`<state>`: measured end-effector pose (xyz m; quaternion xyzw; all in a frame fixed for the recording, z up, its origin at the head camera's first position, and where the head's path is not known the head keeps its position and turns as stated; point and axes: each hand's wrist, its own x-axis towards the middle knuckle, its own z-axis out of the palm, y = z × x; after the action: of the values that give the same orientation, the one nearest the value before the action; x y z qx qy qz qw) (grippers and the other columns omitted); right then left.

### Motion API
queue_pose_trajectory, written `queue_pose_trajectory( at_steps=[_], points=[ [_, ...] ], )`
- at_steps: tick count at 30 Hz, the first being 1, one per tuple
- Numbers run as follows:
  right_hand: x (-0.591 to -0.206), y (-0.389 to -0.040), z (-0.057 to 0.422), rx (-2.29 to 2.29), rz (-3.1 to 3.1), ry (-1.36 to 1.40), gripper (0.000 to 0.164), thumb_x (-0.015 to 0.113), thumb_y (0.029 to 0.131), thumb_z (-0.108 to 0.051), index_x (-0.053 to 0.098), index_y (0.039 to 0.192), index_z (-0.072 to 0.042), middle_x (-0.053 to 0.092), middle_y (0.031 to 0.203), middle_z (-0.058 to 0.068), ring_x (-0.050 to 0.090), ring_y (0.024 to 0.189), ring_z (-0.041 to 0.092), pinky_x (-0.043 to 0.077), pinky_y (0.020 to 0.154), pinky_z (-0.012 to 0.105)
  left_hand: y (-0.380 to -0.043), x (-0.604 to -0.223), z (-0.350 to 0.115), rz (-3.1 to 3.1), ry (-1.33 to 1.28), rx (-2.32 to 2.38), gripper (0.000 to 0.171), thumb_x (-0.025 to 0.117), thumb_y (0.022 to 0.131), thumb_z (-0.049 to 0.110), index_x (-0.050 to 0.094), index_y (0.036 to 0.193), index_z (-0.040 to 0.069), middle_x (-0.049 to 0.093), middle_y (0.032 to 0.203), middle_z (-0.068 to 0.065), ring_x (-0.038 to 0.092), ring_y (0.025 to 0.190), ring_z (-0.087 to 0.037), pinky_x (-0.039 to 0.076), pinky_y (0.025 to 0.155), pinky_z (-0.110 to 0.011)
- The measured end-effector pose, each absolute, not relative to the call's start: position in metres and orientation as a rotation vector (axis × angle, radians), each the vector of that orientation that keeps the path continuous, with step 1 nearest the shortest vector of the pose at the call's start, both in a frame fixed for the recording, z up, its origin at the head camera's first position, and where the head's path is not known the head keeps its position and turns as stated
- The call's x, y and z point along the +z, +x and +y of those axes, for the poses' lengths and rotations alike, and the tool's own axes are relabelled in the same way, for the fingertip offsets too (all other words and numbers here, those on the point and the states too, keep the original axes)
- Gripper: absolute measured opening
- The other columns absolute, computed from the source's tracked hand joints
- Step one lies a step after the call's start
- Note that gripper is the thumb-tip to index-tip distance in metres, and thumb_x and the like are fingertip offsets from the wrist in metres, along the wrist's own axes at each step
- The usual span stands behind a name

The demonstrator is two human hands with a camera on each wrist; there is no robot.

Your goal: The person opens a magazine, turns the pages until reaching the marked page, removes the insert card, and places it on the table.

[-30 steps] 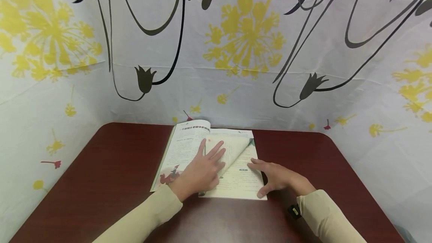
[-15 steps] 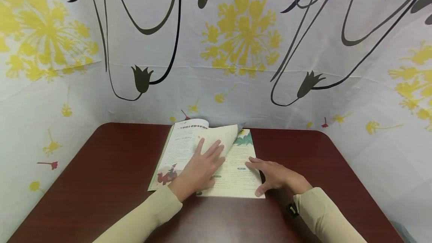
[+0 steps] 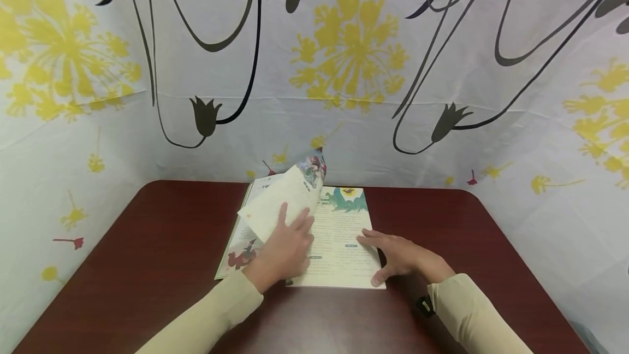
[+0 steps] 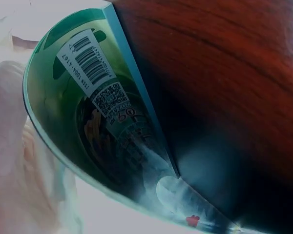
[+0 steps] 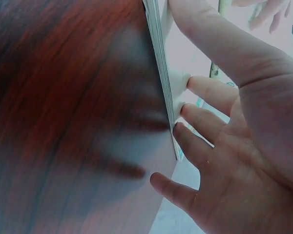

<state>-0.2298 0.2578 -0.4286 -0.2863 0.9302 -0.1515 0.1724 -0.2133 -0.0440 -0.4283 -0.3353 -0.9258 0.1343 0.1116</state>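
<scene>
An open magazine lies on the table. One page is lifted and slants over the left side, its far corner curling up with a coloured picture. My left hand lies against this page with extended fingers. In the left wrist view the curved green cover shows a barcode, with my left hand washed out at the left. Along the magazine's right edge rests my right hand, thumb and fingers spread. The right wrist view shows fingertips touching the pages near their edge.
The dark red-brown table surrounds the magazine. Behind and beside it hangs a white cloth with yellow and dark plant prints. A dark band sits at the right wrist.
The page has swung from the right side over to the left, uncovering a green picture on the page below. My left hand has shifted slightly left; my right hand stays at the edge.
</scene>
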Motion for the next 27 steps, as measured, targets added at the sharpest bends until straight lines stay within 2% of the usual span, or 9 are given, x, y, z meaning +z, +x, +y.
queue_pose_trajectory(
  at_steps=[6, 16, 27],
  points=[
    [-0.429, -0.23, 0.258, -0.439, 2.638, -0.806, 0.105, 0.088, 0.066, -0.049, 0.042, 0.152, -0.009, 0.029, 0.16, 0.018, 0.031, 0.143, 0.044, 0.034, 0.105, 0.063, -0.212, -0.424, -0.049, -2.846, -0.9, 0.255, 0.044, 0.061, 0.083, 0.037, 0.068, 0.121, 0.017, 0.043, 0.153, -0.008, 0.028, 0.147, -0.033, 0.022, 0.101, -0.078],
    [-0.431, -0.228, 0.257, -0.446, 2.643, -0.803, 0.104, 0.088, 0.067, -0.049, 0.042, 0.152, -0.01, 0.03, 0.16, 0.017, 0.031, 0.143, 0.043, 0.033, 0.106, 0.063, -0.214, -0.421, -0.06, -3.047, -0.804, -0.097, 0.062, 0.058, 0.084, 0.031, 0.052, 0.144, 0.016, 0.029, 0.161, -0.009, 0.021, 0.149, -0.035, 0.031, 0.096, -0.076],
    [-0.429, -0.226, 0.257, -0.452, 2.647, -0.804, 0.103, 0.088, 0.067, -0.048, 0.043, 0.151, -0.01, 0.03, 0.16, 0.017, 0.031, 0.143, 0.044, 0.032, 0.106, 0.063, -0.224, -0.425, -0.072, -3.169, -0.739, -0.351, 0.072, 0.06, 0.085, 0.036, 0.042, 0.152, 0.015, 0.017, 0.164, -0.017, 0.016, 0.149, -0.041, 0.037, 0.092, -0.075]
  ],
)
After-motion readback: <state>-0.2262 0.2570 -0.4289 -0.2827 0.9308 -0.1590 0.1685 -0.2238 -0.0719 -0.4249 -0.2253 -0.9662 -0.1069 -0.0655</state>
